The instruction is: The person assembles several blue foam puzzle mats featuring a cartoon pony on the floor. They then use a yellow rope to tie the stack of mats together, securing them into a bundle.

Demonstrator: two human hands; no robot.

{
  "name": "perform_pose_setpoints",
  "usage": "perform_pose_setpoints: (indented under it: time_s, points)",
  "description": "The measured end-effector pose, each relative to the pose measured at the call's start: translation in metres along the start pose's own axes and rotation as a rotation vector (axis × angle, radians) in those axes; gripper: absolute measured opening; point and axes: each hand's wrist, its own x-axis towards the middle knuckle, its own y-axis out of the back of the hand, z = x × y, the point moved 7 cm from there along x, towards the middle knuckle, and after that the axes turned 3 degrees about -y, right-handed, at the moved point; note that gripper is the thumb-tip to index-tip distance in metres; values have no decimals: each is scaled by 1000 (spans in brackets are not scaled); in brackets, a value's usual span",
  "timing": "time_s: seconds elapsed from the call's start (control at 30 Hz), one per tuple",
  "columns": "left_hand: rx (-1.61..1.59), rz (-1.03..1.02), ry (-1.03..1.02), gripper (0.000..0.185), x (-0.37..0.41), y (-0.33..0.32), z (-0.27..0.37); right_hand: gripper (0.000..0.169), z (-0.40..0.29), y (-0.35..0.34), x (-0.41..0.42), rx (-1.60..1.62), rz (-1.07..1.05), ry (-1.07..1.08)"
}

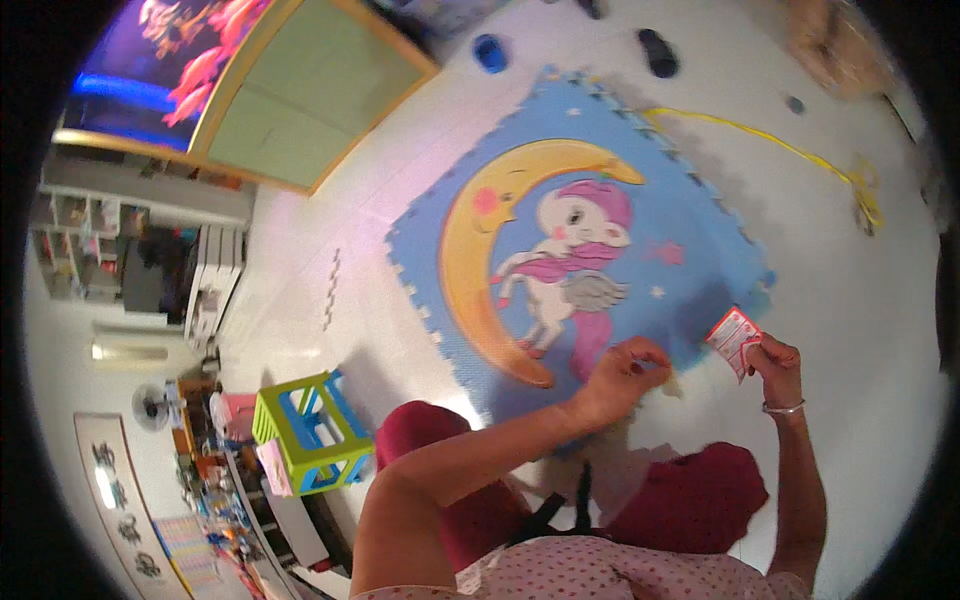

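My right hand (780, 364) grips a small red-and-white printed packet or card (733, 335) by its lower edge, with a silver bangle on the wrist. The packet stands out past my fingers, near the right corner of the mat. My left hand (630, 375) is over the lower corner of the blue foam mat (675, 202), its fingers curled together. Just by those fingertips shows a small pale yellowish scrap (673, 385); whether my fingers pinch it is unclear. The mat pictures a yellow moon and a white-and-pink unicorn, with jigsaw edges.
A green-and-blue plastic stool (319, 450) stands to the left. Yellow ribbon (757, 135) trails over the white floor at the upper right. A dark slipper (658, 54) and a blue object (491, 53) lie beyond the mat. A wood-framed cabinet (322, 90) is at the upper left.
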Motion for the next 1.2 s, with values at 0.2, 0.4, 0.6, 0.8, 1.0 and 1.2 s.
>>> perform_pose_setpoints:
  time_s: [0.2, 0.4, 0.6, 0.8, 1.0, 1.2]
  points:
    - [-18, 522, -356, 14, -80, 93, 16, 6, -76, -202, -12, -224, -517, -191]
    - [84, 833, -208, 18, -156, 136, 55, 4, -108, -274, -46, -70, -369, -529]
    - [-870, 610, -226, 21, -194, 155, 65, 8, -171, -332, -82, -108, -214, -572]
    - [-1201, 601, -4, 41, -282, 165, 63, 8, -196, -356, -145, -188, -399, -602]
    - [-501, 687, 33, 35, -376, 121, 154, 13, -231, -371, -196, -649, -414, -472]
    - [-611, 852, 234, 19, -489, 152, 193, 16, -309, -485, -283, -771, -570, -248]
